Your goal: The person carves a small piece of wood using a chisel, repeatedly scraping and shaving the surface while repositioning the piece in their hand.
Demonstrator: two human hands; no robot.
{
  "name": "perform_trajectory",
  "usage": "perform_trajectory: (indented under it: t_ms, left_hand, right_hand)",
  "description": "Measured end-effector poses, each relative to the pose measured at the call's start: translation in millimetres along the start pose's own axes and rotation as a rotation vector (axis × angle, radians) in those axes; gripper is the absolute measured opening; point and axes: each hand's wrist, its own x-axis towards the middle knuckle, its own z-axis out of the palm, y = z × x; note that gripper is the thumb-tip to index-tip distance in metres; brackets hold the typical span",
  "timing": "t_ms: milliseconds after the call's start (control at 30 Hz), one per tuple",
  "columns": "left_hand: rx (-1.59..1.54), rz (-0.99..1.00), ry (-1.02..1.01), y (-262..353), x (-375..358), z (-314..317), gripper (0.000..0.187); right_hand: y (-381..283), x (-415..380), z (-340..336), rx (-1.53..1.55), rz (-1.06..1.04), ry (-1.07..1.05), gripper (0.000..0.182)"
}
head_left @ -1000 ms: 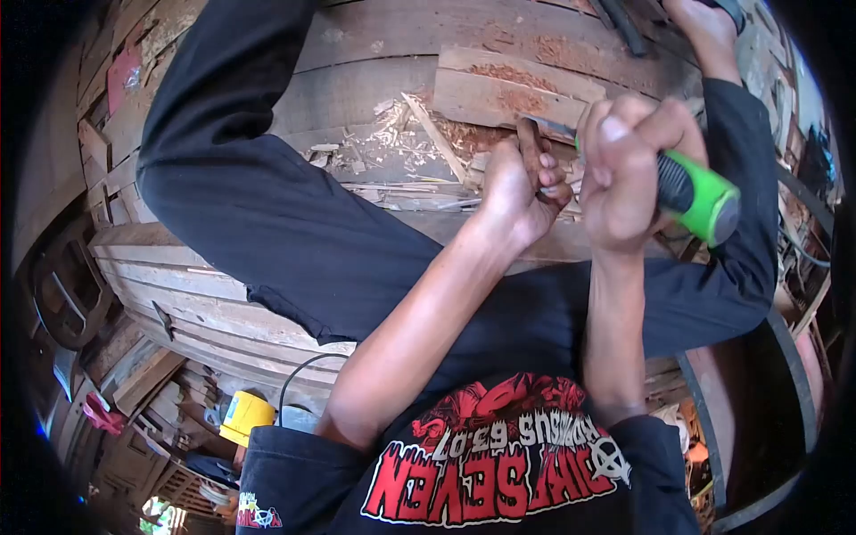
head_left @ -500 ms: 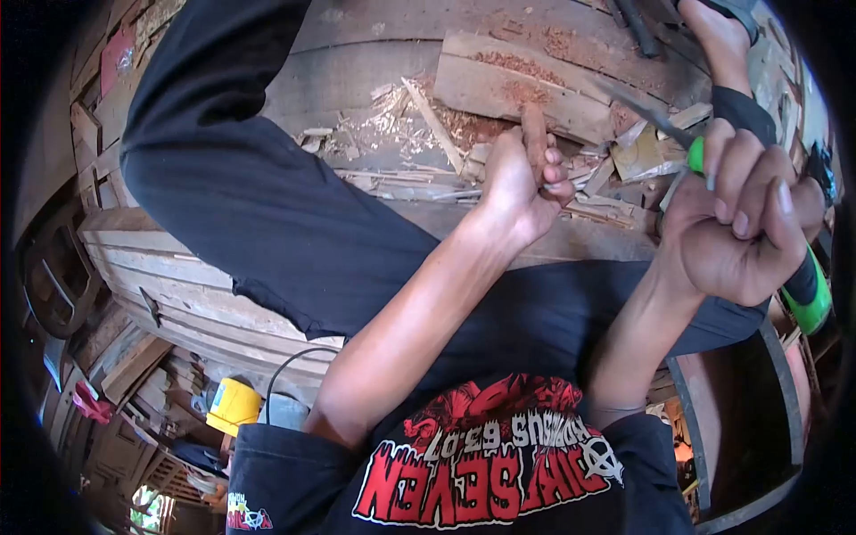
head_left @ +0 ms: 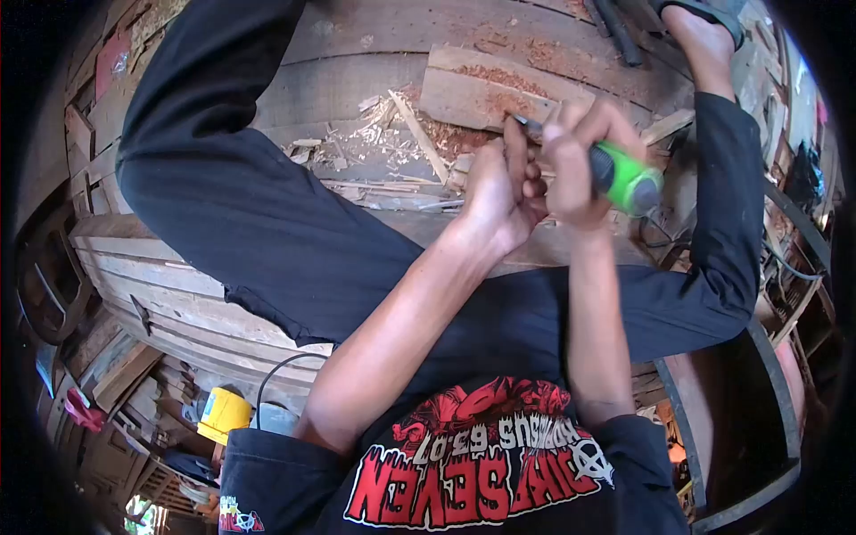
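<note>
The small wooden piece (head_left: 514, 152) is standing upright above the plank floor (head_left: 357, 80), looking light, stiff and narrow, best pinched low along its sides, clear of the cutting edge. The left hand (head_left: 495, 192) is gripping it with fingers curled tight. The right hand (head_left: 575, 165) is clenching the green-handled knife (head_left: 624, 178), its blade (head_left: 526, 123) touching the piece's top, shavings (head_left: 383, 125) lying nearby

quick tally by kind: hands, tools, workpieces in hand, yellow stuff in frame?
Hands: 2, left hand and right hand
Tools: 1, green-handled knife in the right hand
Workpieces: 1, small wood piece in the left hand
Yellow things: 1, yellow container at lower left
Total: 5
</note>
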Motion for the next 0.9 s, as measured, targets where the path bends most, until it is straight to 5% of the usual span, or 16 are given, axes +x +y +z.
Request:
perform_trajectory:
  t_ms: [167,367,500,633,800,900]
  left_hand:
    - [0.169,-0.065,0.018,2,5,-15,0.050]
    - [0.380,-0.048,0.036,10,-14,-11,0.063]
    - [0.281,-0.006,0.009,5,-14,-11,0.046]
    - [0.409,-0.081,-0.268,6,-24,-15,0.030]
    - [0.724,0.161,-0.121,4,-25,-17,0.029]
    - [1.233,0.758,0.026,-4,-16,-27,0.045]
  right_hand:
    - [-38,37,-26,0.349,0.103,0.122,0.029]
    - [-41,37,-79,0.074,0.239,0.354,0.034]
    - [-58,17,-83,0.229,0.213,0.372,0.032]
    - [-69,13,-79,0.288,0.167,0.457,0.032]
    - [-119,27,-75,0.391,-0.004,0.207,0.026]
    - [-131,34,-71,0.382,-0.036,0.121,0.025]
